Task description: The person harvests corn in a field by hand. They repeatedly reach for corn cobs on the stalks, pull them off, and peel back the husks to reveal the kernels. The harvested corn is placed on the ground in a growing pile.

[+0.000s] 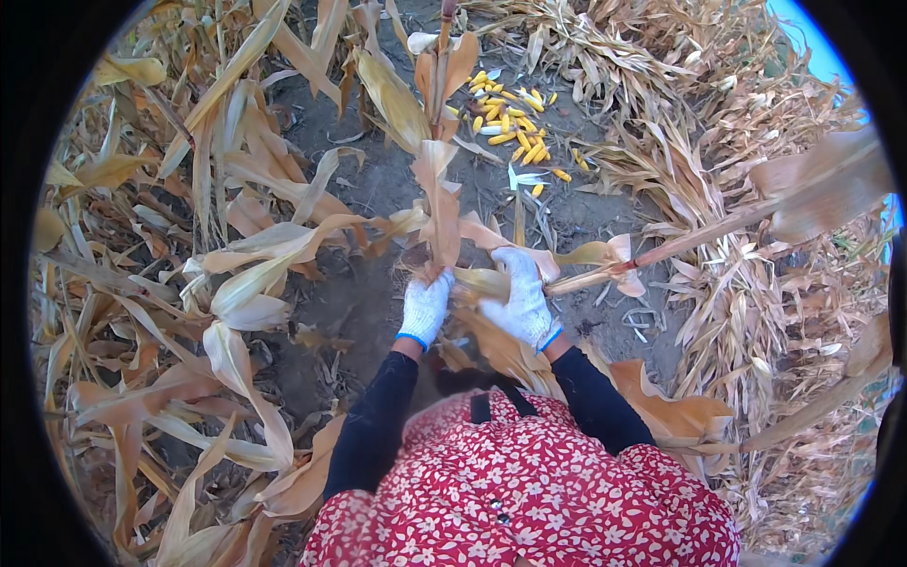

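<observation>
Both of my hands wear white knit gloves with blue cuffs. A corn ear in its dry husk (pixel 483 282) lies between them, in front of my body. My left hand (pixel 426 305) is closed on the end of this ear, where brown silk shows beside the fingers. My right hand (pixel 523 298) is at the other end of the ear, thumb and fingers spread around the husk; whether it grips is unclear. A dry corn stalk (pixel 680 244) slants up to the right from beside my right hand. Another husked ear (pixel 393 99) hangs on an upright stalk (pixel 438 85) ahead.
Several bare yellow corn cobs (pixel 521 124) lie heaped on the soil (pixel 595 212) ahead. Standing dry corn plants (pixel 248 305) crowd the left side. A long row of cut stalks and leaves (pixel 737 305) runs along the right. Broad dry leaves (pixel 659 404) lie near my right arm.
</observation>
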The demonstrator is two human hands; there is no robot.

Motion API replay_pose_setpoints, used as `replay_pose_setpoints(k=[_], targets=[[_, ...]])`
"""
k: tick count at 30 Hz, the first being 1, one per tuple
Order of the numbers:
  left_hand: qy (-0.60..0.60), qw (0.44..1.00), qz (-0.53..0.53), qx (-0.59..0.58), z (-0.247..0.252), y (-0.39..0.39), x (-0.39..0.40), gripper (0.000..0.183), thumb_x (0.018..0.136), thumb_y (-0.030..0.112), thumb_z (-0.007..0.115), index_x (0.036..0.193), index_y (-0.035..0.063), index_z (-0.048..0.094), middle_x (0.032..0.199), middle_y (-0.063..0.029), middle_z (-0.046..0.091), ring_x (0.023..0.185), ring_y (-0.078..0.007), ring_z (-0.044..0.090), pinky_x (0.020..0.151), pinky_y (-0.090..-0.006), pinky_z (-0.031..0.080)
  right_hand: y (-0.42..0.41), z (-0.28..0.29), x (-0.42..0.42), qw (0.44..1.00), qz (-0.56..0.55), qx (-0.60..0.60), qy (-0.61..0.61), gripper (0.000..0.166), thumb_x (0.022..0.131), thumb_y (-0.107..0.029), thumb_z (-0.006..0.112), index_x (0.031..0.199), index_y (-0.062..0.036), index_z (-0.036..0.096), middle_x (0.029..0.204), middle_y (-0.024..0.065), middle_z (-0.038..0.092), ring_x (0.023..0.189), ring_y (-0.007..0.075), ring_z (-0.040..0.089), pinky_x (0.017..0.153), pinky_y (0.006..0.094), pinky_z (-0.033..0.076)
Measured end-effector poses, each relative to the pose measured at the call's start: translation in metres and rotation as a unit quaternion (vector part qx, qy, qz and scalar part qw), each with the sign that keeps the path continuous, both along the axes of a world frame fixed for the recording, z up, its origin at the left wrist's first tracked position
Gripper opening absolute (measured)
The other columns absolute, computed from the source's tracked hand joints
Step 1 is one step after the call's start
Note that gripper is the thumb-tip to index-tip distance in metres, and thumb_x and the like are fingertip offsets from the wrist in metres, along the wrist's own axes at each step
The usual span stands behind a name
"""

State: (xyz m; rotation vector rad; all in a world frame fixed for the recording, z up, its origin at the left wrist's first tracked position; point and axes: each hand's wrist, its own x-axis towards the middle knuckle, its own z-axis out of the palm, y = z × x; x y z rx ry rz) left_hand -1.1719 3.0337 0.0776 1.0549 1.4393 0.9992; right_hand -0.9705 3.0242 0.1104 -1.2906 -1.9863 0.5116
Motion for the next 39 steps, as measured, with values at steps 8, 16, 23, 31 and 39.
replay_pose_setpoints(k=[8,16,23,31,39], targets=[[-0.556,0.813,0.121,-0.127,-0.086,0.021,0.070,0.041,0.105,0.036,0.052,0.129,0.0033,0.055,0.118,-0.0154,0.066,0.102,-0.0280,0.068,0.090,-0.0440,0.057,-0.014,-0.002,-0.010,0.996,-0.072,0.038,-0.022,0.059,0.077,-0.026,0.081,0.126,-0.0039,0.056,0.123,0.0190,0.060,0.117,0.0384,0.057,0.102,0.0458,0.044],[-0.605,0.756,0.093,-0.233,-0.116,0.009,0.121,0.033,0.107,0.036,0.044,0.128,0.0133,0.055,0.119,-0.0088,0.068,0.104,-0.0239,0.068,0.088,-0.0412,0.058,0.033,-0.022,0.012,0.967,-0.224,0.017,0.123,0.028,0.097,-0.029,0.062,0.111,-0.0053,0.059,0.086,0.0149,0.067,0.077,0.0306,0.067,0.073,0.0399,0.054],[-0.421,0.823,0.277,-0.262,-0.188,-0.053,0.034,0.036,0.106,0.025,0.045,0.135,0.0040,0.049,0.119,-0.0176,0.067,0.097,-0.0329,0.070,0.081,-0.0449,0.061,0.084,-0.050,0.019,0.519,-0.166,-0.384,0.746,0.036,0.105,-0.042,0.044,0.096,-0.0099,0.055,0.079,0.0098,0.062,0.067,0.0256,0.064,0.059,0.0393,0.055],[-0.158,0.961,0.019,-0.227,-0.047,-0.100,-0.060,0.076,0.095,0.043,0.065,0.150,0.0006,0.037,0.140,-0.0158,0.052,0.126,-0.0264,0.054,0.088,-0.0465,0.056,0.066,-0.003,-0.034,0.878,-0.068,-0.258,0.397,0.029,0.107,-0.032,0.044,0.099,-0.0090,0.059,0.076,0.0046,0.062,0.066,0.0152,0.064,0.061,0.0303,0.054],[0.012,0.990,0.116,-0.082,0.055,-0.207,-0.105,0.041,0.099,0.019,0.060,0.133,-0.0038,0.055,0.121,-0.0145,0.068,0.110,-0.0202,0.064,0.096,-0.0327,0.051,0.330,-0.033,0.098,0.526,-0.245,-0.273,0.768,0.054,0.094,-0.051,0.054,0.122,-0.0046,0.055,0.118,0.0163,0.062,0.106,0.0297,0.060,0.096,0.0446,0.049]])
